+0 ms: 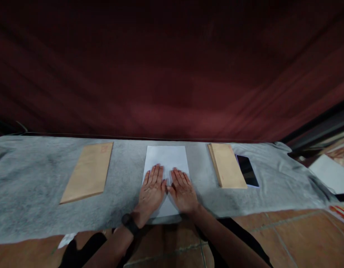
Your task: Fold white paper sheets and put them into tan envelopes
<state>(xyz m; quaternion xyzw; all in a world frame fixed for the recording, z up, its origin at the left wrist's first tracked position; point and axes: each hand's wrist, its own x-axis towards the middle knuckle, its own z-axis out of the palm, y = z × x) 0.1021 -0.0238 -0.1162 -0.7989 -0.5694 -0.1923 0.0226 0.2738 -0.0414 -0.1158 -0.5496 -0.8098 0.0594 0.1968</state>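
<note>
White paper [166, 155] lies upright on the grey cloth, in front of the person. My left hand [153, 189] rests palm down on its left side, fingers stretched out and pointing away from me; a dark watch is on that wrist. On the paper's right side my right hand [183, 190] lies flat in the same way. The two thumbs are close together near the middle of the sheet. Neither hand grips anything. The palms hide part of the paper's lower half.
A brown envelope [89, 171] lies at the left. Several stacked brown envelopes [229, 165] are at the right, beside a dark phone [247, 170]. The grey cloth [127, 163] ends at a dark red curtain [172, 93]. A white object [332, 173] is at far right.
</note>
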